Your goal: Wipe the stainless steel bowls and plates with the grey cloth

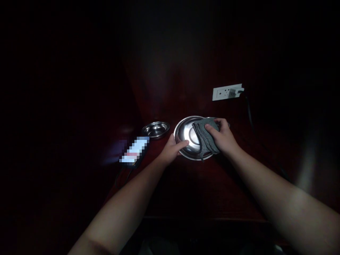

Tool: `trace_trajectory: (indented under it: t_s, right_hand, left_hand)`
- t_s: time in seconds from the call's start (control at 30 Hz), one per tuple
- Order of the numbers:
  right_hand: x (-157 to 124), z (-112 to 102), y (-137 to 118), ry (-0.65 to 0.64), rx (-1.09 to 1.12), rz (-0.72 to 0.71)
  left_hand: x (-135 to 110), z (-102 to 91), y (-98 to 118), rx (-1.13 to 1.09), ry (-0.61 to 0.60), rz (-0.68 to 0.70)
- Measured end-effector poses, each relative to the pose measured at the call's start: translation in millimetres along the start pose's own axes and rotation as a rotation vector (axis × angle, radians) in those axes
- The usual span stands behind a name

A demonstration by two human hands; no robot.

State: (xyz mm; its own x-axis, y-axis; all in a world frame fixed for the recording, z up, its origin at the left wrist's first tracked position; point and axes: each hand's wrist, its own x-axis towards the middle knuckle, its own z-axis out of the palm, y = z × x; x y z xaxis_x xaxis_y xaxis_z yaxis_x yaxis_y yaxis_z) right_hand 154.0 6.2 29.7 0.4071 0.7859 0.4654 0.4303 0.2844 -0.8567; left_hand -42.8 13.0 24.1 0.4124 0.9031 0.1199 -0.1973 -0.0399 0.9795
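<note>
A round steel plate [186, 134] is tilted up on a dark red wooden table [202, 191]. My left hand [172, 148] grips its lower left rim, thumb lying over the inside. My right hand [223, 138] is closed on a grey cloth [204, 136] and presses it against the inside of the plate on its right half. The cloth hangs down over the plate's lower rim.
A smaller steel bowl [156, 129] sits to the left of the plate. A lit phone [134, 151] with a cable lies at the table's left edge. On the dark wall behind, a white socket [227, 92] holds a plug with a black cord running down. The surroundings are very dark.
</note>
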Motion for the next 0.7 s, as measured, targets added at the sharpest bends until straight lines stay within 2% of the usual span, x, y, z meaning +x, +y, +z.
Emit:
trace_trajectory:
  t_s: [0.33,0.7]
  right_hand:
    - [3.7,1.9,8.8,-0.041,0.078,0.059]
    - [2.2,1.0,6.1,-0.05,0.113,0.017]
  left_hand:
    - [1.6,2.7,0.7,-0.013,0.042,0.041]
    - [3.3,-0.6,0.7,0.033,0.033,0.098]
